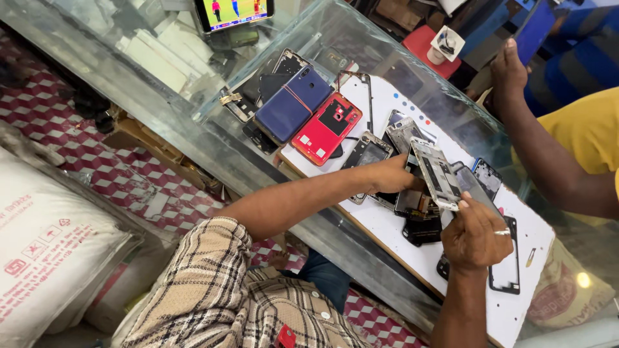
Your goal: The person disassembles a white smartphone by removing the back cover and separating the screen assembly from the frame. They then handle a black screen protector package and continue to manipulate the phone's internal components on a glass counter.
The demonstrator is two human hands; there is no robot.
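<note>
Head view: your left hand (393, 175) and right hand (474, 237) together grip a silver phone frame (437, 173), held tilted above the white mat (400, 232) on the glass counter (193, 109). Beside it lie a red back cover (327, 128) and a blue phone (292, 103).

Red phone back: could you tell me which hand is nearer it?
Left. The left hand is just lower right of the red phone back; the right hand, on the silver phone frame, is farther.
</note>
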